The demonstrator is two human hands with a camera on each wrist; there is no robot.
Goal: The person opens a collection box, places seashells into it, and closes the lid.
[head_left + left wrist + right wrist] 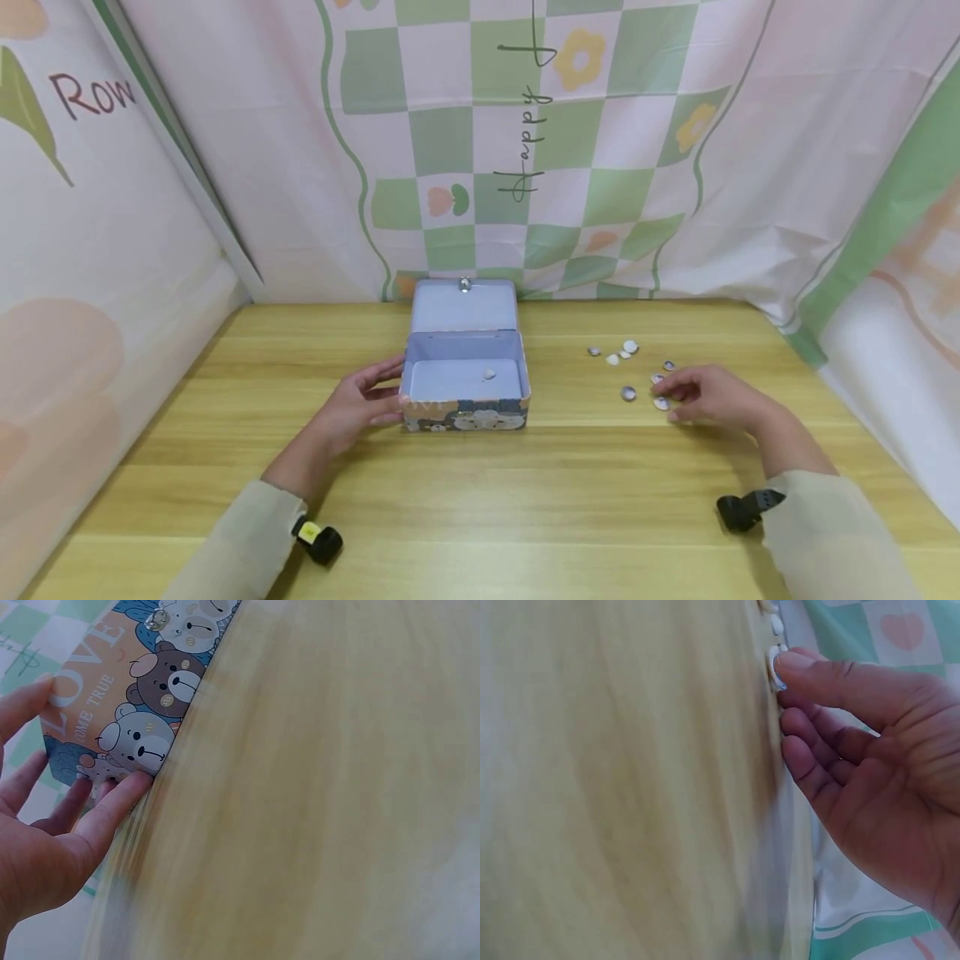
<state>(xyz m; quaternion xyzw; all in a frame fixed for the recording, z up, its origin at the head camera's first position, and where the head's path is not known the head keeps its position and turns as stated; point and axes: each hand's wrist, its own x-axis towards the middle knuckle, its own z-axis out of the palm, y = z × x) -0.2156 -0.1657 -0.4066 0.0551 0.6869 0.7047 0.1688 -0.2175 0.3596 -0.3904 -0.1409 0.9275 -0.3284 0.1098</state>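
A hinged tin box (465, 414) stands with its lid (465, 307) raised, and one small pale seashell (490, 374) lies inside. Bears and the word LOVE decorate its front. My left hand (356, 406) rests fingertips against the box's left side, one finger at the lower front corner in the left wrist view. To the right of the box, my right hand (716, 398) is down at a group of seashells. Its thumb and forefinger pinch a white-and-purple seashell (776, 667) at the table surface; the forefinger is mostly hidden behind the thumb.
Several loose seashells (628, 393) lie on the wooden table (465, 517) between the box and my right hand. A checkered curtain (570, 167) hangs behind the table's back edge, and printed cloth (135, 350) closes off the left.
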